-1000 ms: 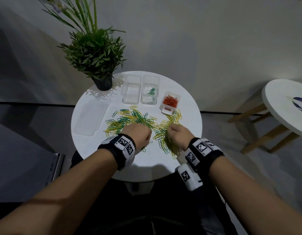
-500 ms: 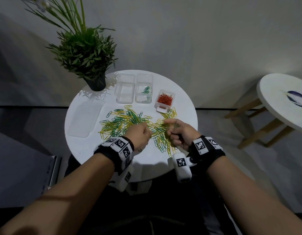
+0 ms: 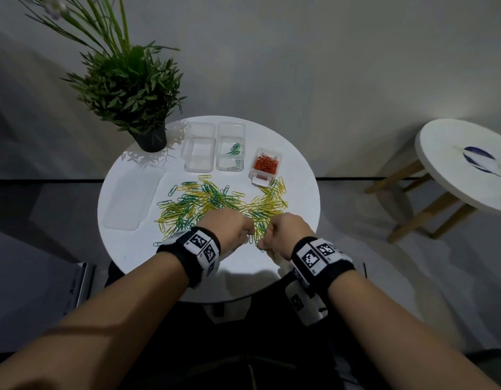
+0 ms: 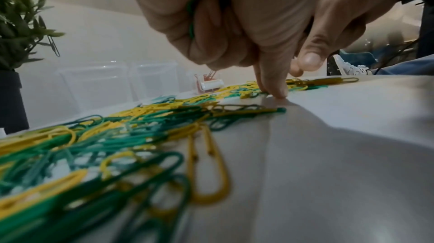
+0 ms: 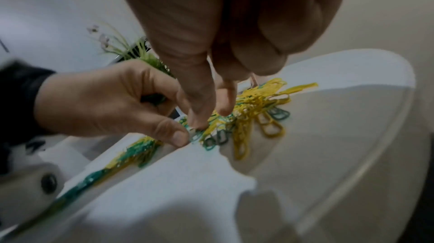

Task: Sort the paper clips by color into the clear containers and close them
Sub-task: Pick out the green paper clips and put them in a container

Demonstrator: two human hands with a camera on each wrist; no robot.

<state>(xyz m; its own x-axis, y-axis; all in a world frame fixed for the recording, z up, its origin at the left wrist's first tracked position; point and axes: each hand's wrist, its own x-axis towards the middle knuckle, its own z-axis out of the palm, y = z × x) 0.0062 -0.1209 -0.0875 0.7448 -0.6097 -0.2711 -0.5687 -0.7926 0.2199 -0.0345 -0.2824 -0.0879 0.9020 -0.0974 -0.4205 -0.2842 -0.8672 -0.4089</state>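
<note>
Green and yellow paper clips (image 3: 215, 201) lie mixed in a pile on the round white table (image 3: 136, 257). Behind the pile stand an empty clear container (image 3: 198, 153), a clear container (image 3: 230, 161) with a few green clips in it, and a small box of red clips (image 3: 265, 164). My left hand (image 3: 248, 237) is at the pile's near edge, and its curled fingers hold green clips (image 4: 191, 16). My right hand (image 5: 211, 117) is right beside it, thumb and forefinger pinching a green clip (image 5: 196, 135) at the table.
A flat clear lid (image 3: 132, 198) lies on the left of the table. A potted plant (image 3: 148, 136) stands at the back left. A second white stool (image 3: 463, 164) is off to the right. The table's near edge (image 3: 215, 296) is close to my wrists.
My right hand lifted off the pile half a second ago and has come down again at the near edge, close against the left hand. The left hand has stayed in place.
</note>
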